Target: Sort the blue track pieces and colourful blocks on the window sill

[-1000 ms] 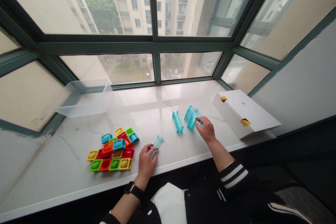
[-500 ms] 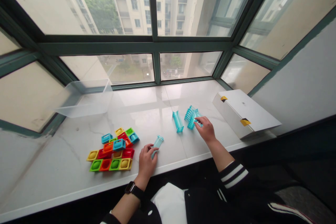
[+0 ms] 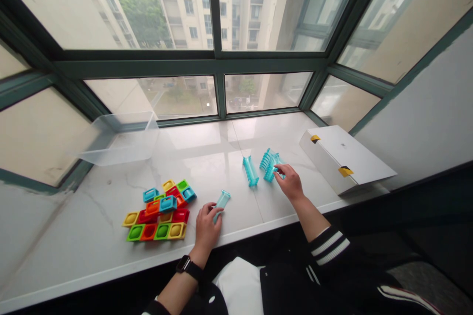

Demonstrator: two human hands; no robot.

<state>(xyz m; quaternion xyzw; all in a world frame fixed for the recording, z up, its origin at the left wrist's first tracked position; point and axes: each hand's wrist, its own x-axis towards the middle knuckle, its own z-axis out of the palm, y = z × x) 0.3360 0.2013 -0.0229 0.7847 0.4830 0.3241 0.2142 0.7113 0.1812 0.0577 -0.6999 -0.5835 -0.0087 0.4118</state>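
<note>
My left hand (image 3: 208, 221) has its thumb and fingers closed around the near end of a pale blue, see-through toy track piece (image 3: 223, 199), which slants on the counter. To the right, my right hand (image 3: 288, 181) pinches the near side of a cluster of turquoise see-through track pieces (image 3: 266, 163); its fingertips hide part of the piece there. Curved ribs show on the cluster's left side. Between the hands, closer to the cluster, a straight turquoise track piece (image 3: 251, 172) lies by itself, touched by neither hand.
Left of my left hand is a pile of red, green, yellow, orange and blue plastic blocks (image 3: 168, 203). A clear plastic bin (image 3: 127, 152) stands at the back left. A white box (image 3: 347, 155) with yellow-black tabs sits at the right. The counter's front edge (image 3: 254, 224) runs close by.
</note>
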